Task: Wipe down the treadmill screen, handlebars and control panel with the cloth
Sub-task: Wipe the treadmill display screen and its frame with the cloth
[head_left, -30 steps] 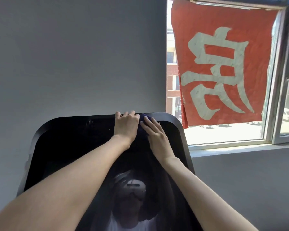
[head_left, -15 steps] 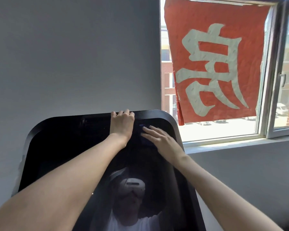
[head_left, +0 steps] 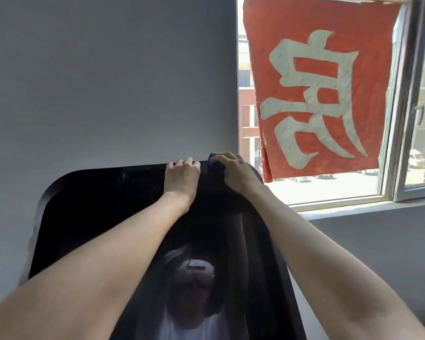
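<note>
Blue cloth (head_left: 215, 165) under right hand (head_left: 236, 173) fingers; left hand (head_left: 182, 177) fingers curled over screen (head_left: 96, 204) top edge.

Both forearms (head_left: 103, 261) are bare, with no sleeves or jewellery.

Hands (head_left: 182, 176) and cloth (head_left: 215, 165) atop screen (head_left: 96, 204)

bright daylight floods through the window (head_left: 329, 187), blowing out outdoors; the glossy dark screen (head_left: 96, 204) mirrors reflections, edges bowed.
</note>
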A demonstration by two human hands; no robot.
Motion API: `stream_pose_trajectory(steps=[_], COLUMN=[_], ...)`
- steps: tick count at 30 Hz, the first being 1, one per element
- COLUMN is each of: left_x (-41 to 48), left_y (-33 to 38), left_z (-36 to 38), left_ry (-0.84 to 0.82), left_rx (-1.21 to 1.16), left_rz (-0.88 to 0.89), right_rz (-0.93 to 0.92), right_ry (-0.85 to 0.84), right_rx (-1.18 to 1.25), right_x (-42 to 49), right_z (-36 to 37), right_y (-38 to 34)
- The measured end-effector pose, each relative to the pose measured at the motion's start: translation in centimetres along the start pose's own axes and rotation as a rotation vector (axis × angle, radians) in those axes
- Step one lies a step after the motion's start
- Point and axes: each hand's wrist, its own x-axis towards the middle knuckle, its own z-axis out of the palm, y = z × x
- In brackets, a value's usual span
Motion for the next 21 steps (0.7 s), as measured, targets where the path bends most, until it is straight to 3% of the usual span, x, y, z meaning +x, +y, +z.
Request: stream_pose_trajectory(steps=[3,4,5,8,10,11,15,16,19,21], left_x=[-0.2,-0.2,-0.2,0.0,0.1,0.1,-0.2,-0.4,-0.7,-0.6], left_y=[-0.2,-0.2,-0.2,0.0,0.1,0.1,-0.1,-0.1,-0.1,-0.3], left_z=[0.5,0.7,0.8,0.5,0.3,0.3,0.6,0.7,0.9,1.1], left_ry=[0.032,0.038,0.04,0.055,0.046,0.037,0.04,0.044,0.036,0.037], left_rx=[-0.01,-0.015,-0.019,-0.015,-0.002,-0.001,-0.018,-0.021,-0.016,-0.013], left_rz=[-0.01,-0.01,-0.01,-0.022,-0.017,-0.012,-0.042,-0.053,-0.076,-0.08], right_rz=[0.398,0.455,0.43,-0.027,-0.202,-0.185,0.235,0.24,0.005,-0.09], right_ry=[0.047,0.061,0.075,0.122,0.1,0.097,0.039,0.013,-0.04,0.007], right_rx=[-0.036,-0.072,-0.11,-0.047,0.055,0.06,-0.047,-0.07,0.065,0.135], right_x=[1.4,1.5,1.5,-0.4,-1.4,-1.4,1.5,2.1,2.0,0.7], right_z=[-0.6,-0.6,-0.3,1.0,0.8,0.5,-0.1,0.1,0.9,1.0], right_y=[0.7,0.6,0.1,-0.9,-0.1,0.3,-0.1,-0.8,-2.0,-1.4])
